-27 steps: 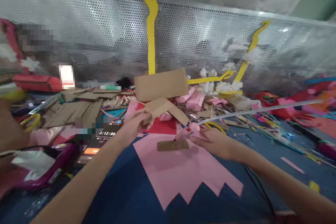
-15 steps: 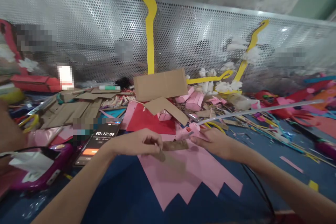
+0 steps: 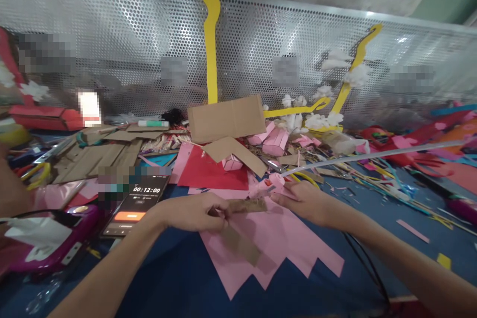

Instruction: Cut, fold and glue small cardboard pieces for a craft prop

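A folded brown cardboard piece (image 3: 242, 246) hangs from the pinched fingers of my left hand (image 3: 203, 212), over a pink paper sheet (image 3: 294, 248) with a zigzag edge. My right hand (image 3: 303, 201) is wrapped round a pink glue gun (image 3: 266, 186), with a long clear glue stick (image 3: 357, 158) coming out of its back. The gun's tip is near the upper part of the cardboard, between my hands; whether it touches is unclear.
Behind the hands lie red paper (image 3: 212, 169), a cardboard box (image 3: 227, 119) and a yellow hook shape (image 3: 211, 54). A phone (image 3: 139, 203) and a purple device (image 3: 70, 233) are at left. A black cable (image 3: 367, 263) runs below my right wrist.
The lower cardboard part has tilted down and shows more clearly under my left hand, whose fingers have turned slightly. My right hand and the glue gun have barely moved.
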The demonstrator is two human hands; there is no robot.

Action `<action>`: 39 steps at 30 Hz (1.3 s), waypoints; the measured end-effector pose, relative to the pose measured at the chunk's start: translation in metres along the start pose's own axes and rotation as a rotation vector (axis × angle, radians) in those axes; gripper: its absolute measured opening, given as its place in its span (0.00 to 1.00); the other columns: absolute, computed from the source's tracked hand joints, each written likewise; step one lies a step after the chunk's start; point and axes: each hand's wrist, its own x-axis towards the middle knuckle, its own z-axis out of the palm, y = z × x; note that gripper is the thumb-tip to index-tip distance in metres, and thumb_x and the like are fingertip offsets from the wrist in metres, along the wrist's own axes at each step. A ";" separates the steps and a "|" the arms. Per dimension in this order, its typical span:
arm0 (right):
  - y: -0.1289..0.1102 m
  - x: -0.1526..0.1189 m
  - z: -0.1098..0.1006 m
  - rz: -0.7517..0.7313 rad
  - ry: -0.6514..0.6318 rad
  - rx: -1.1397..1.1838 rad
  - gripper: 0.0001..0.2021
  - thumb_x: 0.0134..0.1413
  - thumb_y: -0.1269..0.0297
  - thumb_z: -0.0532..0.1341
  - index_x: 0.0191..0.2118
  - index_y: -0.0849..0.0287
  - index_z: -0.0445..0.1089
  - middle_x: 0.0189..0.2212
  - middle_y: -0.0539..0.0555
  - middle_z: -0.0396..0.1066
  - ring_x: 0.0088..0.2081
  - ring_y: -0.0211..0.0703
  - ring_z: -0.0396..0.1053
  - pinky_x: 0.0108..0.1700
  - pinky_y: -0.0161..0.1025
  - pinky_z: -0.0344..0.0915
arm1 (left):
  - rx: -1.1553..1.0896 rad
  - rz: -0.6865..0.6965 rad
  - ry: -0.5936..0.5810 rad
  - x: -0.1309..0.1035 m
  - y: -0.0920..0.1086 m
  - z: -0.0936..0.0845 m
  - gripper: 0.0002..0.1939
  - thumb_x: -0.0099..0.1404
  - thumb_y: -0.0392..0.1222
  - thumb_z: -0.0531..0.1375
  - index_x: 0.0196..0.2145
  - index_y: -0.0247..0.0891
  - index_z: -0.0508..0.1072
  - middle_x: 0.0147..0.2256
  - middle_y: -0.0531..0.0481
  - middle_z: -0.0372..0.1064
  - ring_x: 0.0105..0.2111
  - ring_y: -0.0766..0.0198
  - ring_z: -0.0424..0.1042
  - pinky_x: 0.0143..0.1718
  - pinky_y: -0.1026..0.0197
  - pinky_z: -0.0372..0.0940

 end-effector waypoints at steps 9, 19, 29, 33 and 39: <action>0.000 -0.002 -0.001 -0.005 0.000 0.031 0.25 0.69 0.43 0.47 0.27 0.57 0.62 0.28 0.57 0.72 0.31 0.46 0.67 0.34 0.41 0.57 | -0.031 -0.011 0.005 0.002 0.002 0.000 0.09 0.63 0.39 0.57 0.39 0.38 0.75 0.30 0.53 0.66 0.28 0.66 0.61 0.28 0.66 0.57; 0.004 -0.006 -0.003 0.021 -0.027 0.042 0.27 0.69 0.42 0.45 0.31 0.58 0.65 0.30 0.57 0.72 0.32 0.47 0.69 0.34 0.40 0.59 | -0.017 0.013 0.008 0.003 -0.001 0.000 0.10 0.64 0.42 0.57 0.39 0.38 0.76 0.31 0.53 0.67 0.29 0.66 0.62 0.29 0.65 0.57; 0.006 -0.008 -0.002 0.006 0.016 0.042 0.26 0.68 0.43 0.48 0.29 0.58 0.66 0.29 0.57 0.73 0.30 0.46 0.69 0.33 0.40 0.59 | -0.017 0.012 0.012 0.003 -0.003 0.000 0.10 0.65 0.42 0.56 0.39 0.37 0.76 0.31 0.52 0.67 0.29 0.65 0.62 0.29 0.65 0.57; 0.008 -0.009 -0.003 -0.011 0.026 0.024 0.26 0.69 0.43 0.47 0.30 0.58 0.67 0.27 0.55 0.71 0.30 0.46 0.68 0.33 0.39 0.59 | -0.032 0.019 0.013 0.002 -0.001 0.000 0.08 0.64 0.41 0.57 0.37 0.38 0.75 0.30 0.53 0.65 0.28 0.66 0.61 0.28 0.65 0.56; 0.011 -0.011 -0.003 -0.029 0.047 0.021 0.25 0.69 0.45 0.48 0.30 0.59 0.68 0.27 0.55 0.71 0.29 0.44 0.67 0.32 0.39 0.59 | -0.073 0.090 -0.011 0.003 0.000 0.000 0.06 0.65 0.39 0.56 0.34 0.38 0.73 0.28 0.54 0.62 0.26 0.67 0.58 0.26 0.66 0.54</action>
